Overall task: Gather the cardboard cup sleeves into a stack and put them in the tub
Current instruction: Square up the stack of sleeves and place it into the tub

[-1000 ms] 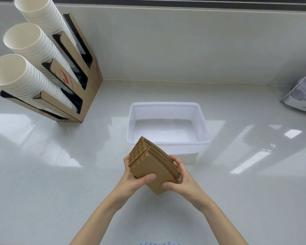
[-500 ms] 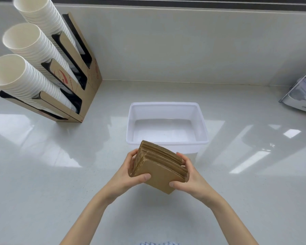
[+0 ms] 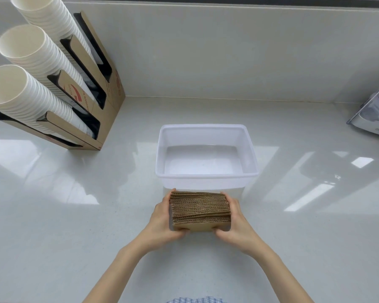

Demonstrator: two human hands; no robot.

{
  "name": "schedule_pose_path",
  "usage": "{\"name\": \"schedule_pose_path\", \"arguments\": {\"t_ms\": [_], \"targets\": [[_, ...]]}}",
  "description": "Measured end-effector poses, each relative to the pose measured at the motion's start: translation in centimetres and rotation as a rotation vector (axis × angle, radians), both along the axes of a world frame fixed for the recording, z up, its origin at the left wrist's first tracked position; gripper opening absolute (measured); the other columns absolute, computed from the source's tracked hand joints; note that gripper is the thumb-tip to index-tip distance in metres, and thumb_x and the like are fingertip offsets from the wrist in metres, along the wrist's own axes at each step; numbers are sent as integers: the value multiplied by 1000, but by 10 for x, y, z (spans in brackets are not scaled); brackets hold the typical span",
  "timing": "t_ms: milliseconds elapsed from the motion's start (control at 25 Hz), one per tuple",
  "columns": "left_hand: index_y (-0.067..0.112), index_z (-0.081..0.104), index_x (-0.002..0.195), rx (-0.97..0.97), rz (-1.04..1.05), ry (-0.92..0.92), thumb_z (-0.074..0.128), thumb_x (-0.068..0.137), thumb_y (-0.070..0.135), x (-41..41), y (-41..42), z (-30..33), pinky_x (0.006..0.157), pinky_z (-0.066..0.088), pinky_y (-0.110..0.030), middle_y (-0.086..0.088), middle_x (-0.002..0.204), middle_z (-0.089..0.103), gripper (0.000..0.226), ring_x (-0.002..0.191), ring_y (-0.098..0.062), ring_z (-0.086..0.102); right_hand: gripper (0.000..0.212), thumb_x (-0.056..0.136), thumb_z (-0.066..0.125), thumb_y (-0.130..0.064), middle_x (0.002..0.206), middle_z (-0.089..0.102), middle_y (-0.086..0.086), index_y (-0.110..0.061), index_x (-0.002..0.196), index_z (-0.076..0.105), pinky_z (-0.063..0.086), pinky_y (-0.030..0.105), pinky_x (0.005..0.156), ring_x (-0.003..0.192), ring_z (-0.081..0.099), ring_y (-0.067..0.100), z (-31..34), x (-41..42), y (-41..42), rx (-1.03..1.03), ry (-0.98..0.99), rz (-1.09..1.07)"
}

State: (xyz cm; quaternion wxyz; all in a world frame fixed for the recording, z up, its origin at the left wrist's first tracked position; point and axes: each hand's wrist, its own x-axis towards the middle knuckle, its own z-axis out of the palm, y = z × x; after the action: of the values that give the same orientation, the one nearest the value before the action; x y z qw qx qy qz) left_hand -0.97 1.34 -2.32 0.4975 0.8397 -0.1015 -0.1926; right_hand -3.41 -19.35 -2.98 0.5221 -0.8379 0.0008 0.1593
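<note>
A squared-up stack of brown cardboard cup sleeves [image 3: 200, 209] stands on edge, its corrugated edges facing up, just in front of the near wall of the white plastic tub [image 3: 206, 176]. My left hand [image 3: 162, 221] presses the stack's left end and my right hand [image 3: 235, 224] presses its right end, thumbs on the near face. The tub holds nothing and sits mid-counter. Whether the stack rests on the counter or hangs just above it is not clear.
A cardboard dispenser [image 3: 92, 99] with three slanted columns of white paper cups [image 3: 31, 62] stands at the back left. A clear plastic holder [image 3: 374, 119] sits at the right edge. The wall runs behind the glossy white counter [image 3: 64, 226].
The stack has turned from a tilted, fanned hold to level and squared, edges up. Both hands have shifted to its two ends and lowered it slightly toward the counter.
</note>
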Motion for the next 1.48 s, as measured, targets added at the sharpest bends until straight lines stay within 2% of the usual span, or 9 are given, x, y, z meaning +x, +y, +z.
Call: {"name": "schedule_pose_path", "arguments": {"t_ms": [160, 320, 520, 800, 960, 1040, 1160, 1320, 1480], "targets": [[29, 21, 133, 131, 1, -83, 56, 44, 50, -1, -8, 0, 102, 31, -29, 31, 117, 33, 97, 125, -20, 35, 97, 64, 57, -19, 140, 33, -2, -24, 142, 0, 35, 2, 89, 124, 41, 10, -3, 0, 4, 42, 46, -42], [22, -1, 141, 160, -50, 20, 56, 46, 50, 4, -3, -2, 110, 20, -30, 2, 145, 24, 114, 135, -19, 18, 97, 74, 60, -10, 142, 32, -7, -25, 143, -6, 31, -4, 88, 126, 38, 7, 0, 2, -3, 45, 81, -5], [32, 4, 140, 62, -81, 116, 66, 64, 29, 4, 13, -5, 108, 17, -21, 13, 142, 23, 98, 137, -9, 15, 92, 78, 62, -6, 128, 40, -22, -26, 144, 1, 27, -10, 86, 123, 41, -1, 3, 3, -14, 44, 107, 20], [58, 8, 120, 87, -77, -62, 62, 60, 39, -1, -1, -9, 108, 24, -28, 17, 138, 32, 83, 127, -9, 30, 90, 82, 56, -9, 143, 17, -15, -25, 143, -8, 13, -14, 90, 133, 23, 1, -1, -2, -7, -57, 47, 54], [50, 22, 116, 110, -80, -133, 55, 57, 41, -2, -5, -7, 106, 24, -26, 15, 131, 37, 69, 120, -6, 33, 86, 84, 52, -8, 143, 14, -16, -23, 143, -8, 10, -15, 88, 133, 19, -1, 1, -2, -8, -67, 45, 76], [41, 34, 115, 74, -44, -122, 62, 57, 35, 0, -3, -9, 102, 38, -36, 9, 123, 49, 65, 115, -12, 45, 84, 82, 55, -8, 141, 21, -15, -23, 144, -1, 14, -15, 87, 130, 25, 0, 4, -2, -7, -59, 38, 55], [45, 31, 109, -37, 7, 59, 71, 54, 29, 0, 2, 0, 90, 43, -19, 4, 121, 50, 69, 110, -6, 50, 86, 77, 63, -11, 134, 40, -15, -25, 144, 11, 26, -10, 86, 125, 40, 1, 14, -2, -10, 29, 77, 18], [42, 34, 109, -187, 10, 239, 71, 49, 40, -1, 10, 21, 88, 42, -19, 10, 117, 50, 70, 109, -4, 50, 92, 70, 66, -20, 120, 45, -25, -33, 142, 11, 38, 17, 93, 118, 46, 2, 34, 0, -12, 166, 143, 1], [31, 39, 116, -379, 37, 319, 69, 52, 36, 0, 12, 35, 78, 49, -15, 2, 119, 54, 71, 107, -7, 55, 95, 67, 62, -25, 124, 50, -7, -38, 141, 4, 47, 7, 78, 111, 50, -4, 53, 4, -8, 235, 170, -12]]}}
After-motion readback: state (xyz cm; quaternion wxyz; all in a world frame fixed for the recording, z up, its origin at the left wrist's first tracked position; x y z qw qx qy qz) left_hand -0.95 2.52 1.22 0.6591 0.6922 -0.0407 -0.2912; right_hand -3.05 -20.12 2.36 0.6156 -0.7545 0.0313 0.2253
